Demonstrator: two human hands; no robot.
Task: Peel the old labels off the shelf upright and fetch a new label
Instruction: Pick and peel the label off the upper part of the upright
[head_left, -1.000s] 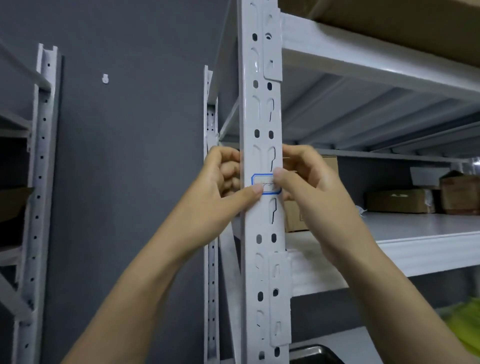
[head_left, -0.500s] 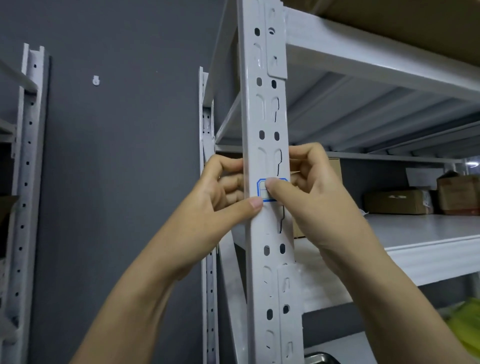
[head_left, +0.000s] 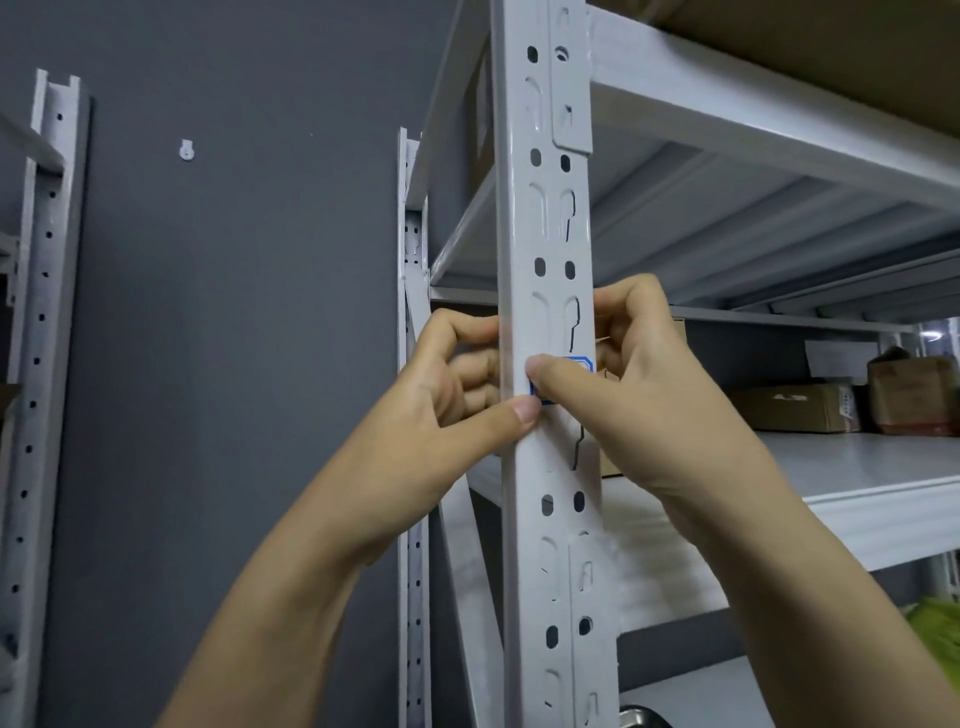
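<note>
Head view, centre of the frame: a white perforated shelf upright (head_left: 550, 234) with one blue-bordered label (head_left: 579, 366) stuck on its front face at mid-height.

A second ago the label lay open between the two thumbs, with the right thumb at its right end. Since then that thumb has slid across, and its tip now sits at the label's left edge and hides the left half. Only the right part of the blue border shows. I judge that the thumb is hunting for an edge to lift. The label is flat on the metal, so peeling has not started, and no new label is in sight.

The right hand (head_left: 649, 395) is clamped on the upright, thumb pressing the label and fingers curled behind the right edge. The left hand (head_left: 447, 395) grips it from the other side, fingers wrapped round the left edge and thumb pressed on the front just below and left of the label. The two thumb tips almost touch.

By count:
- **Label:** one.
- **Hands:** two.
- **Uprights:** three, namely the front one, a rear upright (head_left: 413, 467) just left of it, and another rack's upright (head_left: 44, 312) at the far left.
- **Boxes:** two cardboard boxes (head_left: 795, 410) (head_left: 909, 397) at right on the middle shelf, plus a third largely hidden behind the right hand.
- **Wall hook:** one small wall hook (head_left: 187, 150) at upper left.
</note>
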